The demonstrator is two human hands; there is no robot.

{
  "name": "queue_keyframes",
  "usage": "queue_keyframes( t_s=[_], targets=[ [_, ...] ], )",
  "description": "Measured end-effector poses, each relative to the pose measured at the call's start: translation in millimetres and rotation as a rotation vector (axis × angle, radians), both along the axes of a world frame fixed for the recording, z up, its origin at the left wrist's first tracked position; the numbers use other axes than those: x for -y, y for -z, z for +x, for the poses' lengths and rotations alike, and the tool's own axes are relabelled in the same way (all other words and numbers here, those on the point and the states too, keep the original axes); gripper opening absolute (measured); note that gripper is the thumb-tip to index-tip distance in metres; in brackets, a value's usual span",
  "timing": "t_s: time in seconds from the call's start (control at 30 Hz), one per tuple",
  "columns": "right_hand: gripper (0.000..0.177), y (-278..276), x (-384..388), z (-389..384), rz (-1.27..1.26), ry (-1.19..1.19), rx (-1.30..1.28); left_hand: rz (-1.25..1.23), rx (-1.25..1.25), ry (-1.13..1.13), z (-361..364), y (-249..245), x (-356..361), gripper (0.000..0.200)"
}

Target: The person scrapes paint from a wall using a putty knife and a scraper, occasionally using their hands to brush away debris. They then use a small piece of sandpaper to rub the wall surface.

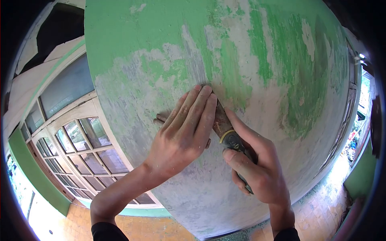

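Note:
A wall (132, 108) with patchy green paint and bare grey-white areas fills the middle of the head view. My right hand (257, 164) is closed around the dark handle of a scraper (223, 124), whose worn, rusty blade points up and left against the wall. My left hand (185, 124) lies over the blade's upper end, its fingers together and stretched upward, pressing on it. Small brown ends of something stick out at the left of this hand and below it; what they belong to is hidden.
On the left stands a white-framed door (86, 152) with glass panes, below a window (68, 92). Yellowish floor tiles (148, 228) run along the bottom. At the right edge are another window frame and a bright opening.

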State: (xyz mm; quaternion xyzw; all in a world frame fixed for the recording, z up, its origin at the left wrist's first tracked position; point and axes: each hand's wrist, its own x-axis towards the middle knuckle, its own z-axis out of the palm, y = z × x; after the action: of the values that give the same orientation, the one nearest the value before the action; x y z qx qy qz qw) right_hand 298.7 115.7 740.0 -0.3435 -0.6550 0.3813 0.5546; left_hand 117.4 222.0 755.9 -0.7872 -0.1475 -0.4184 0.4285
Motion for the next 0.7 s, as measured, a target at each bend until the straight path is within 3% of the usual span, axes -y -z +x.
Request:
queue_keyframes(
  t_s=[0.2, 0.3, 0.37, 0.6, 0.7],
  targets=[
    [0.068, 2.2, -5.2, -1.0, 0.068, 0.059, 0.056, 0.080, -0.018, -0.079, 9.0, -9.2, 0.7, 0.051],
    [0.069, 10.5, -6.2, -5.7, 0.102, 0.075, -0.057, 0.108, -0.052, -0.107, 9.4, -4.5, -3.2, 0.051],
    [0.070, 1.2, -4.7, -3.6, 0.149, 0.083, -0.031, 0.255, -0.073, -0.157, 12.8, -12.7, -6.5, 0.041],
    [0.066, 6.6, -6.8, 2.0, 0.151, 0.060, 0.060, 0.276, -0.088, -0.173, 12.5, -9.5, -7.7, 0.040],
    [0.067, -3.2, -1.5, 3.2, -0.011, 0.020, 0.042, 0.279, -0.090, -0.184, 14.1, -12.9, -5.3, 0.041]
  ],
)
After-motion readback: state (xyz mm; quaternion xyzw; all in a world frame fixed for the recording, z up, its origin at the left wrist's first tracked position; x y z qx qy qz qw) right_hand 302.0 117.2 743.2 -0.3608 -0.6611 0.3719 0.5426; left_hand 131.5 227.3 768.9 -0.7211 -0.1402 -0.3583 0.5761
